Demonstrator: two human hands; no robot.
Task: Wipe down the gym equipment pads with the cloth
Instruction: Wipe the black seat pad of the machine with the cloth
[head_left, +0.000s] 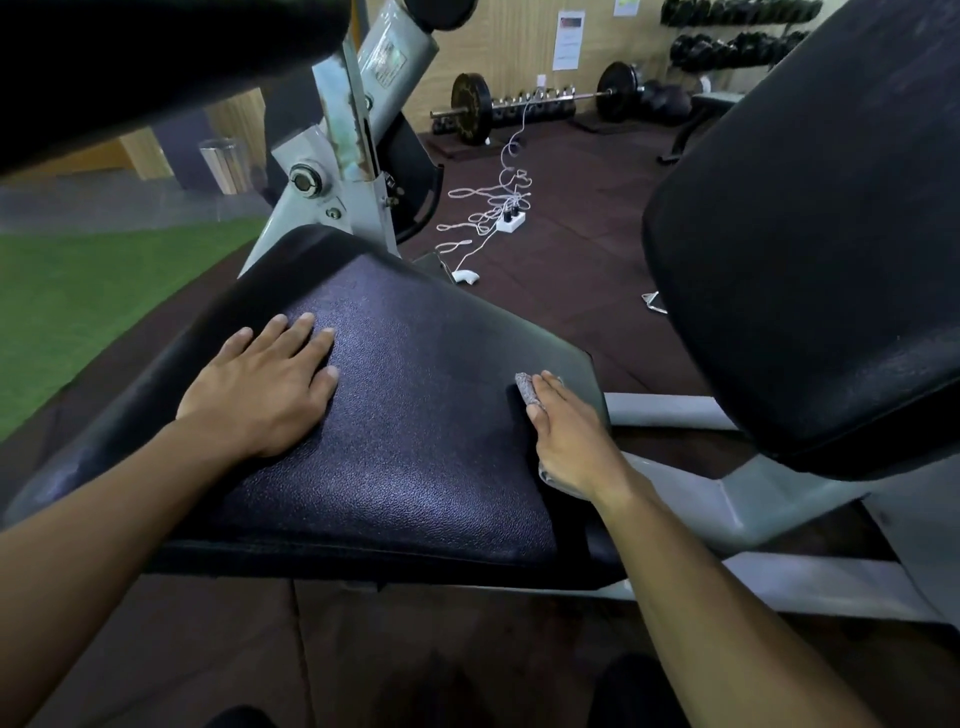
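A black textured seat pad (415, 441) fills the middle of the view. My left hand (260, 384) lies flat on its left part, palm down, fingers spread, holding nothing. My right hand (566, 441) presses a small grey cloth (524, 387) against the pad's right edge; most of the cloth is hidden under the palm and only its ends show. A second black pad (810, 260), the backrest, stands tilted at the right. Another dark pad (156, 62) overhangs the top left.
The machine's grey steel frame (343, 156) rises behind the seat pad, and a grey base rail (779, 519) runs under the backrest. A white power strip (511, 222) with loose cables lies on the dark rubber floor. A barbell (540, 98) and dumbbell racks line the far wall. Green turf (78, 301) lies at the left.
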